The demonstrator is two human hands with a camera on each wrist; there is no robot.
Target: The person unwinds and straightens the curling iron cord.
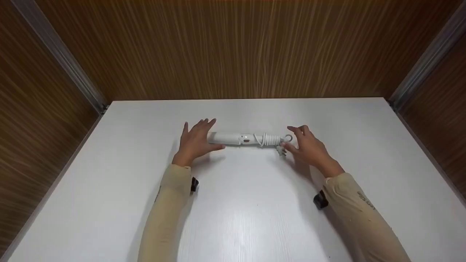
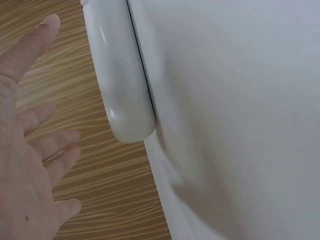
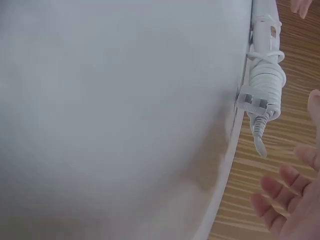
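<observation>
sleeves lowest; left hand (image 1: 196, 140) and right hand (image 1: 309, 145), fingers released, flank corded wand (image 1: 247, 139) on worktop (image 1: 255, 203); best grip both ends evenly.

Corded appliance (image 1: 247, 139) on table (image 1: 255, 218), between both hands.

Both forearms in beige sleeves reach forward. The left hand (image 1: 196, 140) is spread with straight fingers, and the right hand (image 1: 309, 147) is relaxed, fingers loosely extended, holding nothing.
</observation>
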